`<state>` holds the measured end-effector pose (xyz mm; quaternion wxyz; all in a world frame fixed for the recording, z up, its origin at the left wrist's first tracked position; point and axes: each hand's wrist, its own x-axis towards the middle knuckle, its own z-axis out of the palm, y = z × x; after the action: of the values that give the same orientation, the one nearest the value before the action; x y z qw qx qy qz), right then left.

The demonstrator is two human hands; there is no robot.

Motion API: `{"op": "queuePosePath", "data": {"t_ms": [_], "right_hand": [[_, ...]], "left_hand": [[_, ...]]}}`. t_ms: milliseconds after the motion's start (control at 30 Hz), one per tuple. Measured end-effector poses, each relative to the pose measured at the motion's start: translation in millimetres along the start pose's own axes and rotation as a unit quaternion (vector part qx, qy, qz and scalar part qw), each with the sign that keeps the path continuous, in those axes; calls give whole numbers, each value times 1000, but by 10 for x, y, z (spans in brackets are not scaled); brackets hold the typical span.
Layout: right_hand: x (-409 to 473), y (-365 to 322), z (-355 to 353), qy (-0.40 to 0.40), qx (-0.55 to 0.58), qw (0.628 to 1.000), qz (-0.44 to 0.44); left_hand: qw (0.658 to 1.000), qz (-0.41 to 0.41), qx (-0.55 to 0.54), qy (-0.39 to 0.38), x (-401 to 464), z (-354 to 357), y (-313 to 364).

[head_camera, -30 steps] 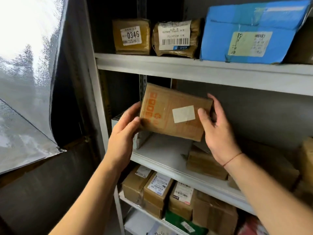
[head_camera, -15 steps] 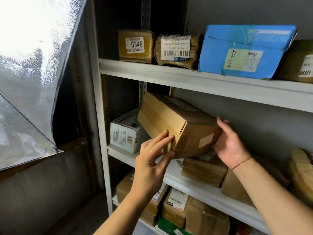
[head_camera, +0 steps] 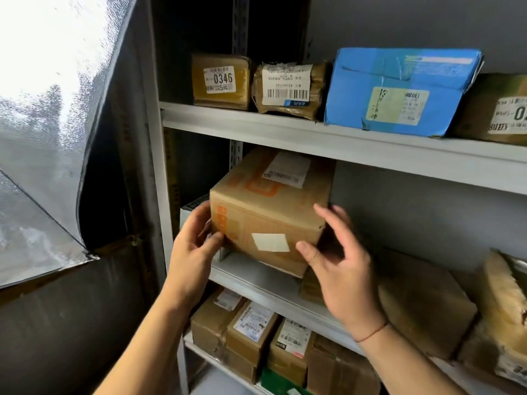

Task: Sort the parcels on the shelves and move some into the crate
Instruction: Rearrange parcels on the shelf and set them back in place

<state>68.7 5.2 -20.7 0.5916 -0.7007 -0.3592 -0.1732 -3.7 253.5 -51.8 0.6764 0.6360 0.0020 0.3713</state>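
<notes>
A rectangular corrugated cardboard parcel [head_camera: 271, 212] with orange print sits on the grey metal middle shelf [head_camera: 256, 276]. The left hand [head_camera: 194, 249] pinches its left corner; the right hand [head_camera: 339, 269], fingers spread, touches its right edge.

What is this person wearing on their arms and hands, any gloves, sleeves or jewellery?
No gloves: both the left hand and the right hand are bare. No sleeves show on either forearm. The only thing worn is a thin red string bracelet round the right wrist. No rings or watch can be seen.

grey wall [head_camera: 413, 29] behind shelving; bright frosted window [head_camera: 42, 81] at left.
</notes>
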Motion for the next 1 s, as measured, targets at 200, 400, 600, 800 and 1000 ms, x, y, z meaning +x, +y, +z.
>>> {"op": "queuePosePath", "data": {"t_ms": [200,400,600,800,1000], "right_hand": [[-69,324,318,9,-30,997,77],[-73,565,295,-12,-88,992,93],[-26,785,284,-22,-206,974,93],[-16,848,248,-16,-259,964,55],[-30,890,234,-12,-271,961,47]], "left_hand": [[996,-63,59,9,81,-241,-388],[987,-109,115,20,37,-244,-740],[958,-83,272,49,37,-90,-830],[929,-34,362,65,257,-241,-707],[862,-23,504,57,898,-290,-513]]}}
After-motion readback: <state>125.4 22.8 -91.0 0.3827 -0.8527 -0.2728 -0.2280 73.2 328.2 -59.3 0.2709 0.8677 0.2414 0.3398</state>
